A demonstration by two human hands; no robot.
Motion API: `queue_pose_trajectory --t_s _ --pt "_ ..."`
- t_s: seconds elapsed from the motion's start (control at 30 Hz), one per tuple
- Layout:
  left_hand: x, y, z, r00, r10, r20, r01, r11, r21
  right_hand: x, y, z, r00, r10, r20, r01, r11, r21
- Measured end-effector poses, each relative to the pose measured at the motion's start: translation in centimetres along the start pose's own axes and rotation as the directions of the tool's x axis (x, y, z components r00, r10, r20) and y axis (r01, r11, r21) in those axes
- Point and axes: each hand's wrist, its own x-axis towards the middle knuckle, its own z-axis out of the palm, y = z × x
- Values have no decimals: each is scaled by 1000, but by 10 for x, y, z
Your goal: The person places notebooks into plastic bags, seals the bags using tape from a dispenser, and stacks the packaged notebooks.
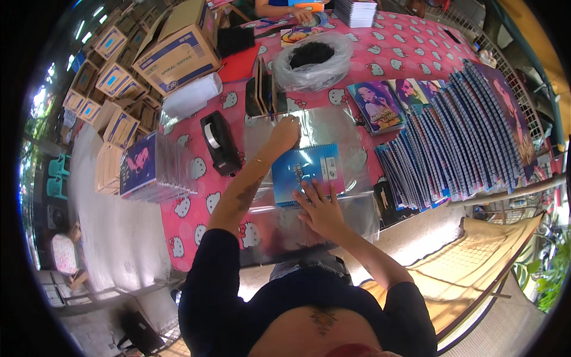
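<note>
Watching right grip (323, 213) splayed on notebook (297, 169) atop plastic (351, 140), on table (404, 56); left grip (288, 132) curled over plastic, can't tell its hold. I'd steady notebook, keep plastic smooth.

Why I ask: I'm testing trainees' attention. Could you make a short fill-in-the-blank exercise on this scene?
1. The right hand lies on a flat notebook whose cover is mostly ____.
2. The black tape dispenser sits to the person's ____ of the flat notebook.
3. The long row of spiral notebooks stands to its ____.
4. The tablecloth has a ____ background.

Missing words: blue; left; right; pink.
</note>
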Motion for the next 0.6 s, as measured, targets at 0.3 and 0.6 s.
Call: queue_pose_trajectory --t_s 0.3,0.6 --pt "23 -30 24 985 -147 90 151 987 -47 3 -1 0 998 8 -58 -8 1000 -10" --pt "42 -9 -11 977 12 214 -28 997 69 2 -2 -6 999 -10 -37 8 999 -41"
